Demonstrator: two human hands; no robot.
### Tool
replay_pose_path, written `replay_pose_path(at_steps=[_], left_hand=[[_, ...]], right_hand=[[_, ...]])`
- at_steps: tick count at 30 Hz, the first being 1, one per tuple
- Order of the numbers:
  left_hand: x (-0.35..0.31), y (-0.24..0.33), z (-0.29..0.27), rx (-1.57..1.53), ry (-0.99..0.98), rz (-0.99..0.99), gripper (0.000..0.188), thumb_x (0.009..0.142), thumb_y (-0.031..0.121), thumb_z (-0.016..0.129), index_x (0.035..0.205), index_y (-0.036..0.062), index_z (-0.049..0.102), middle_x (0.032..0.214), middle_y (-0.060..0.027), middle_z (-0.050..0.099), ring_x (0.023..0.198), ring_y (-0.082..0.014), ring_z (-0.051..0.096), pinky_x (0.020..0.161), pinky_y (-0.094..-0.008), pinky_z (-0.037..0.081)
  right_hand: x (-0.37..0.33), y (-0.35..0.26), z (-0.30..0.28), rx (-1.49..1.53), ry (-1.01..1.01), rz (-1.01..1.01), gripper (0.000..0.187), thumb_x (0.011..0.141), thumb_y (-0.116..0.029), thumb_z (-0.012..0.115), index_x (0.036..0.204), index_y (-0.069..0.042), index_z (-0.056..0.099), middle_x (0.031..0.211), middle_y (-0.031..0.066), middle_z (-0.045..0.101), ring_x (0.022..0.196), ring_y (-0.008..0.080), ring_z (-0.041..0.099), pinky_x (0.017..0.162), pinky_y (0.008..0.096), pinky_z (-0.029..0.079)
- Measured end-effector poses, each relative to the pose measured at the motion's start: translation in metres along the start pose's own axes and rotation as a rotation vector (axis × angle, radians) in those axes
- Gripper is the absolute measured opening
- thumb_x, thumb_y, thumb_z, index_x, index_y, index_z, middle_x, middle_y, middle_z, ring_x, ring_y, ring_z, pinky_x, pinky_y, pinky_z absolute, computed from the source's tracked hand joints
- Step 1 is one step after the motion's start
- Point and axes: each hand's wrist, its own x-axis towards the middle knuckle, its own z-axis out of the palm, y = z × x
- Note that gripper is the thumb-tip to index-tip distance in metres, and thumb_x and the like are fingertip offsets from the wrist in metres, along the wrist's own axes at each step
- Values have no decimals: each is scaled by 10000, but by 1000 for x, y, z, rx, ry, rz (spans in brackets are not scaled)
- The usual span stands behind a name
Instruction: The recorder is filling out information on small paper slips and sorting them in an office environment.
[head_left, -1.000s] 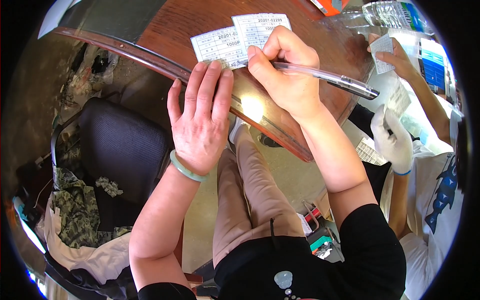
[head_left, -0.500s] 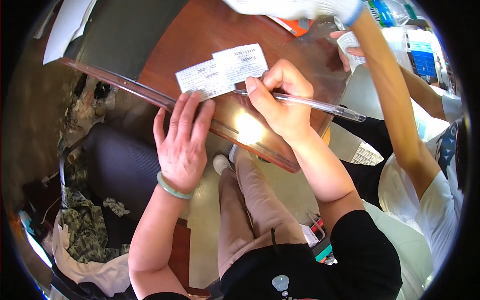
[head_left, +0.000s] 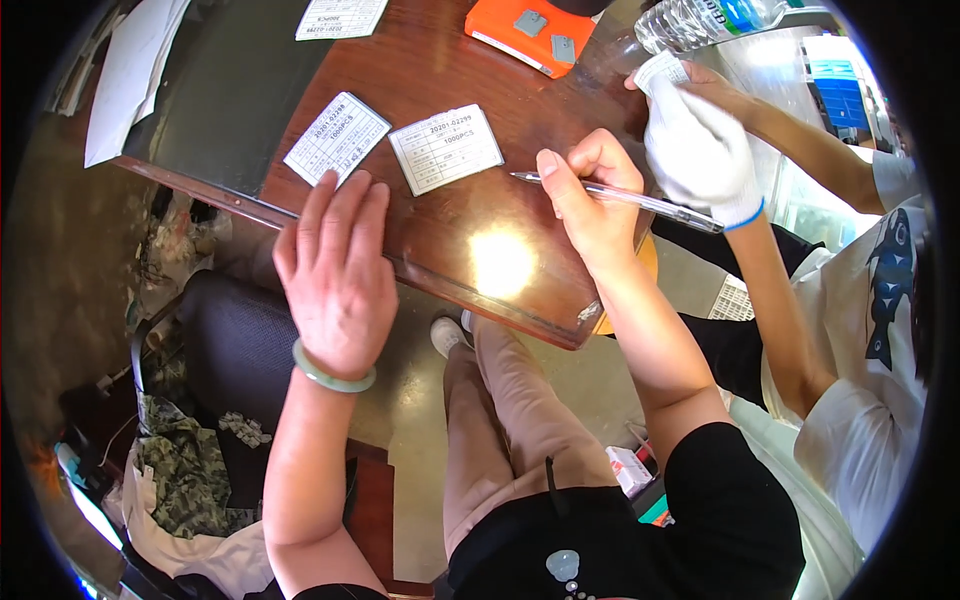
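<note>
Two white printed paper labels lie side by side on the brown wooden table. The fingertips of my left hand [head_left: 337, 275] rest at the near edge of the left label [head_left: 337, 140], which is turned at a slant. That hand lies flat with its fingers stretched out, a pale green bangle [head_left: 332, 375] at the wrist. Beside it, the right label [head_left: 446, 150] lies untouched. My right hand [head_left: 603, 200] pinches a clear-barrelled pen [head_left: 655, 206], whose tip points left, just above the table and apart from the right label.
A co-worker at the right holds a small white paper [head_left: 660, 70] with a white-gloved hand [head_left: 698, 150] and a bare one. Beyond lie more labels [head_left: 341, 18], an orange box [head_left: 530, 36] and a plastic bottle [head_left: 690, 22]. A dark chair [head_left: 240, 340] stands left of my legs.
The two labels overlapped before; now they lie apart, the left one shifted leftward with my left hand. The pen tip has come off the paper. The co-worker's gloved hand has drawn back.
</note>
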Motion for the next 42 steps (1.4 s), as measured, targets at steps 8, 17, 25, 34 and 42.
replay_pose_path(at_steps=[8,17,25,34,42], left_hand=[[-1,35,8,-59,27,-21,492,801,92,571,1293,90,559,1327,-43,531,1276,-244,462,1016,-440,321],[-23,51,22,-104,-127,-14,645,802,331,681,1362,71,495,1402,-62,487,1307,-230,446,1029,-443,315],[-31,51,19,-113,-162,-10,713,785,365,701,1390,72,463,1432,-62,451,1338,-233,407,1042,-436,299],[-24,54,17,-147,-161,-35,793,760,422,714,1414,75,431,1344,-67,460,1297,-253,405,1029,-440,305],[-22,58,18,-145,-160,-64,783,746,391,726,1400,71,438,1334,-64,438,1286,-244,399,1020,-437,310]], right_hand=[[-1,5,-4,16,-15,1,281,865,-43,706,735,-73,459,602,-49,493,542,2,406,482,192,318],[4,-4,3,56,-120,-51,200,862,-74,729,889,-34,536,721,-12,586,650,22,510,558,189,392],[4,-3,15,-5,-134,38,302,887,-102,699,709,-76,457,588,-48,496,515,-1,401,453,197,308],[6,8,19,-124,-117,-73,294,856,-67,691,688,-46,450,555,-29,483,526,17,392,455,233,313],[8,9,22,-192,-161,-127,301,855,-73,694,683,-44,448,526,-19,473,504,25,387,441,246,314]])
